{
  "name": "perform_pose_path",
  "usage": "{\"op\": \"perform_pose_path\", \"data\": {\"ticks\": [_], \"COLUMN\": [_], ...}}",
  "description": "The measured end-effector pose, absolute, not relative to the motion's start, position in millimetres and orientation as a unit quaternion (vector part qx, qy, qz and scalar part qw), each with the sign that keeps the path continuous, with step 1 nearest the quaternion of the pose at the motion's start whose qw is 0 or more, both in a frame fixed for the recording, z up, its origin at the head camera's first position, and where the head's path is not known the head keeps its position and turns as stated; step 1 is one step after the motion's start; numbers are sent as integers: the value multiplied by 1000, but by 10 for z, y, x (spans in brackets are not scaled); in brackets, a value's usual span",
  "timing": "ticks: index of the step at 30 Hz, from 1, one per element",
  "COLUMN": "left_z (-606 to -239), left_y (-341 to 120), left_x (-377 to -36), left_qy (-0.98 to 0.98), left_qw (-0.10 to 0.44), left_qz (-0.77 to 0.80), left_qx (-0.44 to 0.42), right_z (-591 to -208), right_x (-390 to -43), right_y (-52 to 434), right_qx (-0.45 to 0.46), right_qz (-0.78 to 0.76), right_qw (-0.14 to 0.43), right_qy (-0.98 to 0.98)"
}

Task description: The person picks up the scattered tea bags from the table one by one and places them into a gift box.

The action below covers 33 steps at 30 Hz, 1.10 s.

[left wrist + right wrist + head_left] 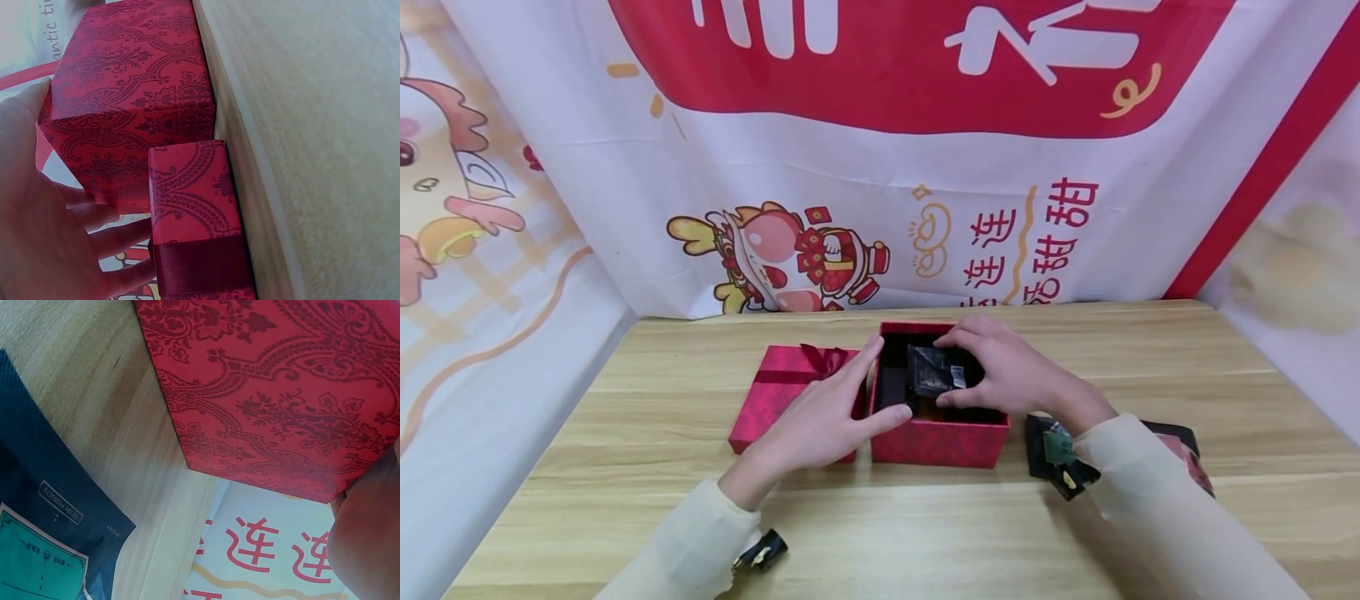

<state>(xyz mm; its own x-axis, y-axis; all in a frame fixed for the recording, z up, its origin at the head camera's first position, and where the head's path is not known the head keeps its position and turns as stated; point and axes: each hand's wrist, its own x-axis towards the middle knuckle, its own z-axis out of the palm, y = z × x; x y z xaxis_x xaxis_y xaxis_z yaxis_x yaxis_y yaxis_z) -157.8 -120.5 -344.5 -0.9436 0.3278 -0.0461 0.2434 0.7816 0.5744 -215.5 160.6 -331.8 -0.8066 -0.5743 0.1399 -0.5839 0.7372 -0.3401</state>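
Black plastic packet point(928, 373) pinched in your right hand point(1003, 367) inside the open red patterned cardboard box point(936, 444), you have your left hand point(829, 417) straight-fingered at its nine o'clock side, presumably to steady it, with the red ribbon-bowed lid point(773, 395) crowding there and dark glossy pouches point(1040, 446) at four o'clock.

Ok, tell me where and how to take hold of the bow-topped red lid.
Take the lid by its left edge, coming from the left, I'd say: that side looks unobstructed, whereas its right lies close beside the open box. The ribbon bow is likely a poorer hold.
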Motion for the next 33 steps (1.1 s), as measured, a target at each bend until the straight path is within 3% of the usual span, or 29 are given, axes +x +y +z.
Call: {"op": "perform_pose_path", "data": {"ticks": [10, 19, 33], "left_z": [-3447, -3451, -3441], "left_y": [-1203, -1205, -1201], "left_x": [-1585, -1594, -1578], "left_qy": [941, 940, 941], "left_qw": [72, 74, 70], "left_qz": [291, 295, 293], "left_qx": [158, 158, 156], "right_z": [-3329, -3366, -3363], "right_x": [-2138, -2056, -1685], "right_y": [1625, 1733, 2433], "right_qx": [311, 271, 206], "right_qz": [199, 340, 345], "right_qw": [17, 53, 90], "right_qy": [-929, -899, -911]}}
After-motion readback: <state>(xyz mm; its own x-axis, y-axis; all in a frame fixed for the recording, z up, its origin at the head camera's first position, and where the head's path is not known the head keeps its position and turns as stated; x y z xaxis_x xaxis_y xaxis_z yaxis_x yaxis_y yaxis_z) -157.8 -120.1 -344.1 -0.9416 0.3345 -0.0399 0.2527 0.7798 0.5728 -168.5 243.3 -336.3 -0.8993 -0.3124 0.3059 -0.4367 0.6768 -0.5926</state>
